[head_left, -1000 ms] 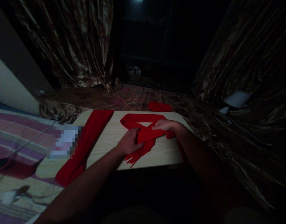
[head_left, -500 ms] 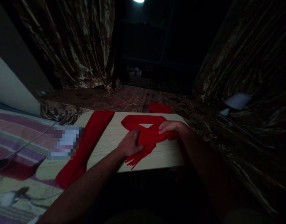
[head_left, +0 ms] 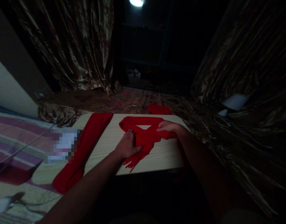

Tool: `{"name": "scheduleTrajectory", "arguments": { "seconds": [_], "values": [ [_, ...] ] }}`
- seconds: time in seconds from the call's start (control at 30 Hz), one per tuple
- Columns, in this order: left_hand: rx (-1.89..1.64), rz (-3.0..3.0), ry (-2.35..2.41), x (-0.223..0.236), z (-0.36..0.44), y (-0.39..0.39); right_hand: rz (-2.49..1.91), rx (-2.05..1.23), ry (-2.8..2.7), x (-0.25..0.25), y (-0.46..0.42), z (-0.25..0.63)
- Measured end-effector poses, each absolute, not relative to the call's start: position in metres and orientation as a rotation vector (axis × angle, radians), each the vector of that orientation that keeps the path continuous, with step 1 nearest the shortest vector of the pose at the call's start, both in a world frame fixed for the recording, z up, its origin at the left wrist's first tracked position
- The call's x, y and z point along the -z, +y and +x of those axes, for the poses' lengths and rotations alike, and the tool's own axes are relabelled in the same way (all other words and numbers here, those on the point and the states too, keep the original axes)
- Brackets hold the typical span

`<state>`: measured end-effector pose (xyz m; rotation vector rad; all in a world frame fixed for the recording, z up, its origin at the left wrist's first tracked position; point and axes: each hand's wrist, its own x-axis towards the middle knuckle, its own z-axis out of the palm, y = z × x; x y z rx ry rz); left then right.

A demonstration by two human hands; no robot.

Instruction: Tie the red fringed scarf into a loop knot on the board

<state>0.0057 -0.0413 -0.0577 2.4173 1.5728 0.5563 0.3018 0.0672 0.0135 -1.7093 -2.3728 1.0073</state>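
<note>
1. Scarf (head_left: 146, 138): red; lies on table (head_left: 166, 157), R half, bent into a loop w/ a small triangular gap showing wood. Fringe points to near edge.
2. L hand (head_left: 128, 146): laid flat on scarf, L side, just above fringe; thumb spread apart from fingers, no grip.
3. R hand (head_left: 167, 127): thumb & fingers together, clamped on scarf at R side of loop.
4. Red cloth (head_left: 87, 146): long strip, diag. across L part of table, far edge to near edge; apart from scarf, close to L forearm.
5. Card (head_left: 63, 146): whitish w/ reddish patches, L of red cloth; pixelated, so any print is unreadable.
6. Red bundle (head_left: 159, 109): just past far edge of table, on patterned cover (head_left: 131, 98).
7. Bed (head_left: 19, 130): L side, striped spread; carries red container (head_left: 15, 174), dark opening facing L.
8. Lamp (head_left: 235, 101): white, far R, w/ coiled cord (head_left: 223, 121) beside; markings too dark to tell.
</note>
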Motion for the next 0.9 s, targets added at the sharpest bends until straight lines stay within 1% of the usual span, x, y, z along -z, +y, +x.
{"name": "scheduleTrajectory", "arguments": {
  "seconds": [0.17, 0.27, 0.37, 0.47, 0.6, 0.7, 0.77, 0.9],
  "values": [
    [-0.516, 2.436, 1.616, 0.058, 0.003, -0.040, -1.848, -0.892, -2.305, -0.003, 0.063, 0.301],
    [-0.529, 2.437, 1.608, 0.056, 0.003, -0.043, -1.808, -0.886, -2.329, 0.002, 0.064, 0.302],
    [-0.616, 2.499, 1.532, 0.050, 0.003, -0.048, -1.760, -0.925, -2.375, 0.000, 0.067, 0.304],
    [-0.656, 2.639, 1.332, 0.046, 0.003, -0.052, -1.716, -1.011, -2.461, -0.008, 0.069, 0.308],
    [-0.555, 2.650, 1.208, 0.047, 0.003, -0.051, -1.788, -1.193, -2.553, -0.023, 0.066, 0.320],
    [-0.517, 2.648, 1.187, 0.048, 0.003, -0.050, -1.834, -1.413, -2.469, -0.034, 0.062, 0.336],
    [-0.519, 2.651, 1.196, 0.048, 0.004, -0.049, -1.883, -1.504, -2.383, -0.040, 0.061, 0.350],
    [-0.539, 2.645, 1.209, 0.047, 0.004, -0.049, -2.047, -1.528, -2.245, -0.053, 0.063, 0.376]
  ]
}}
